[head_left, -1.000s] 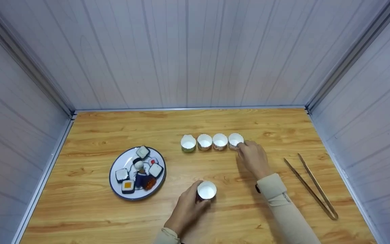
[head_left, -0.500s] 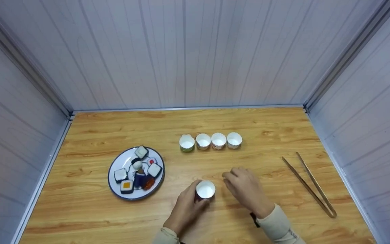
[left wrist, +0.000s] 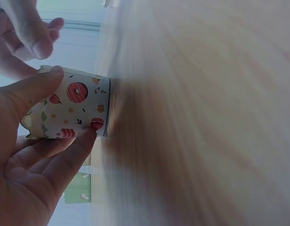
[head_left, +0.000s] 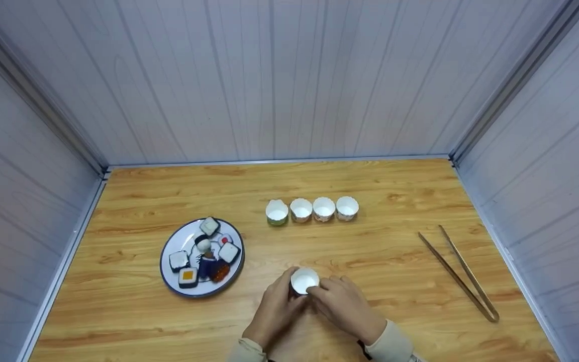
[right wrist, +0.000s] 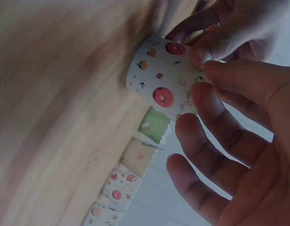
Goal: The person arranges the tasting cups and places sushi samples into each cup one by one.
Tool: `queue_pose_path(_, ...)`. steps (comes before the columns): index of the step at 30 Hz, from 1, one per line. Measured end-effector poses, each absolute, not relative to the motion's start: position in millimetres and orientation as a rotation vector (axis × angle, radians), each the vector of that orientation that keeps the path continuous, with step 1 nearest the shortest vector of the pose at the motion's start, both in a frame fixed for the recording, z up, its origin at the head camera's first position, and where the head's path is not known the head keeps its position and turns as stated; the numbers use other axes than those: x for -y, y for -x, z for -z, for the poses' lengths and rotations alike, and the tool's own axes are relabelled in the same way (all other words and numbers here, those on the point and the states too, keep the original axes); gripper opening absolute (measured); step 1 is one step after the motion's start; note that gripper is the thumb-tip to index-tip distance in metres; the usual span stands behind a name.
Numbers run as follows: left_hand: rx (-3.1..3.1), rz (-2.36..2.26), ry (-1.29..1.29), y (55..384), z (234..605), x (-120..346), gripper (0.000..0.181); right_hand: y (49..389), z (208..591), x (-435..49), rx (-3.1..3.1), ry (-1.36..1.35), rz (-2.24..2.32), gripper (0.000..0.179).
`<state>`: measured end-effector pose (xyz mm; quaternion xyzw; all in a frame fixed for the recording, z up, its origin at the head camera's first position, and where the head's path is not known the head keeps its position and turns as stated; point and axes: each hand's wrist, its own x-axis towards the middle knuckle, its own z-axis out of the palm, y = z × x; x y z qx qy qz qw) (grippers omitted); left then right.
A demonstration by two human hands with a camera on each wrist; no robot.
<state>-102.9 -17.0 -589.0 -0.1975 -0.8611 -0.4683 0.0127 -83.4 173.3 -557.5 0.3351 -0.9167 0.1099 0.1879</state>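
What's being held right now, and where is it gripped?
The left hand holds a printed cup by its side wall, between thumb and fingers. The right hand is at its rim; whether it pinches cannot be told.

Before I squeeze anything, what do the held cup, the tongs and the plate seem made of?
Cup: probably matte printed paper, judging by its thin, scalloped edge.
Tongs: likely metal, brownish with a faint sheen along slim arms.
Plate: smooth white with blue rim; enamel or ceramic, I can't tell.
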Motion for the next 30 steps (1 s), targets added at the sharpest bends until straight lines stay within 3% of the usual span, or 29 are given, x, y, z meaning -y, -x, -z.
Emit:
queue_pose_path(13,2.704,1.444,0.597,102.3,587.4,17.7,0.057,87.9,561.8,-168.3,2.633,-0.932,-0.315,0.002)
queue_pose_path(30,2.751,1.457,0.589,103.9,585.7,17.3,0.058,91.2,559.7,-170.7,2.622,-0.948,-0.322,0.009)
